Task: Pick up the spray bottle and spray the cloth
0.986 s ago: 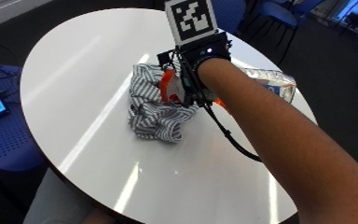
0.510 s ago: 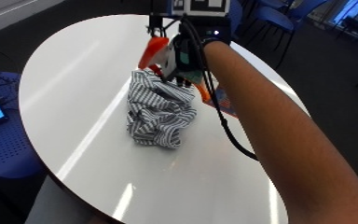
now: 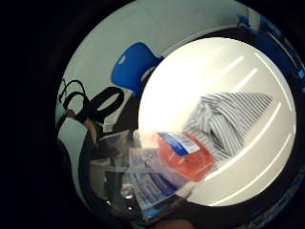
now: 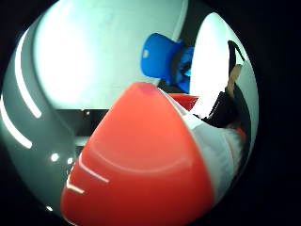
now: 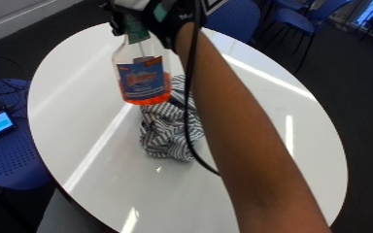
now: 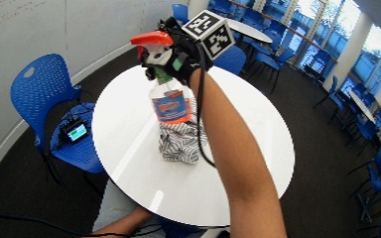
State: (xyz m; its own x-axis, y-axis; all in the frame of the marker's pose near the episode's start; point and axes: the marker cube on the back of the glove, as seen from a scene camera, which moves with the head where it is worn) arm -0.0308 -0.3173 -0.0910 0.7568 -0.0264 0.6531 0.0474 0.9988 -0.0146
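Fingers of my black-gloved right hand (image 6: 177, 54) curl round the neck of the clear, orange-liquid spray bottle (image 5: 141, 75), held aloft above the crumpled striped cloth (image 5: 170, 124) mid white round table (image 5: 283, 121).

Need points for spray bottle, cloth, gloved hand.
spray bottle (image 5: 141, 81): outside view, on the blue label.
cloth (image 5: 168, 127): outside view, on the striped folds lying on the table.
right hand (image 6: 180, 57): wide outside view, on the black glove gripping the bottle's neck.
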